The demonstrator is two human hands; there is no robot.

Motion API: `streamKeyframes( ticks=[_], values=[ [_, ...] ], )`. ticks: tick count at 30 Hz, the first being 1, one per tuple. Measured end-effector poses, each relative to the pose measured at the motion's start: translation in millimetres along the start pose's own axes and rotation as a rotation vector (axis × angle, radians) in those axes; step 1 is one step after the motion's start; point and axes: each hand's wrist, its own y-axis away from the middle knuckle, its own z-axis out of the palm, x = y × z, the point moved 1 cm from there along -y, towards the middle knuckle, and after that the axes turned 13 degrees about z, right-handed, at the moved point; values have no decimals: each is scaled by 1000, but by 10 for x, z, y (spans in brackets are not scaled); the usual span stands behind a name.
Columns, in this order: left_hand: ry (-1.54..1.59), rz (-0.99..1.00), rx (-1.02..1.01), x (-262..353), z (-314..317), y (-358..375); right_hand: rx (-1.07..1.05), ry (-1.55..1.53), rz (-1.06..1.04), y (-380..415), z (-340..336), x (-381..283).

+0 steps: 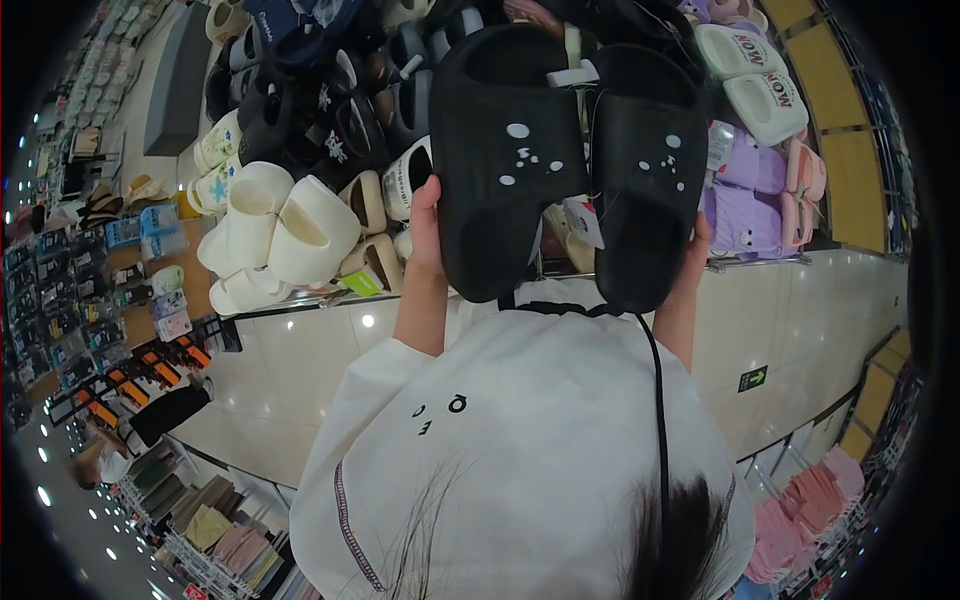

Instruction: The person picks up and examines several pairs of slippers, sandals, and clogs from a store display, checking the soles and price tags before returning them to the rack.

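A pair of black slippers (515,200) with small white spots on the straps is held up in front of the white shirt. My left hand (425,225) grips the outer edge of one slipper at the left side of the view, its fingers partly hidden behind it. At the other slipper's outer edge is my right hand (695,255), also closed around it and partly hidden. A white clip (573,76) joins the pair near the top, and a paper tag (584,222) hangs between them.
White clogs (315,230) lie left of the pair, purple slippers (745,190) and white slippers (752,85) to the right. A metal rail (760,262) edges the display. Another person (110,465) is at the far left, near hanging goods.
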Motion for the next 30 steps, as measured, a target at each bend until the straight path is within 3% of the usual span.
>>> streamKeyframes(
  ticks=[4, 7, 9, 10, 13, 17, 24, 26, 30],
  values=[
    [-279, 16, 57, 121, 166, 11, 158, 265, -53, 62, -18, -96],
    [-476, 186, -64, 174, 288, -54, 291, 493, -39, 127, -34, -159],
    [-864, 206, -265, 229, 277, -100, 360, 589, -18, 125, 8, -155],
    [-864, 205, -266, 231, 298, -104, 406, 678, -10, 79, 79, -122],
    [-1498, 304, -392, 200, 345, -101, 460, 861, 2, -55, 189, -10],
    [-1728, 435, -348, 70, 532, -77, 530, 899, -38, -101, 110, 81],
    [-1545, 369, -316, 56, 534, -54, 544, 862, -129, -18, 37, 55],
    [-915, 81, -276, 145, 424, -112, 524, 836, -110, 12, 25, 35],
    [-637, -148, -307, 306, 390, -157, 490, 803, -151, 57, -225, 35]
  ],
)
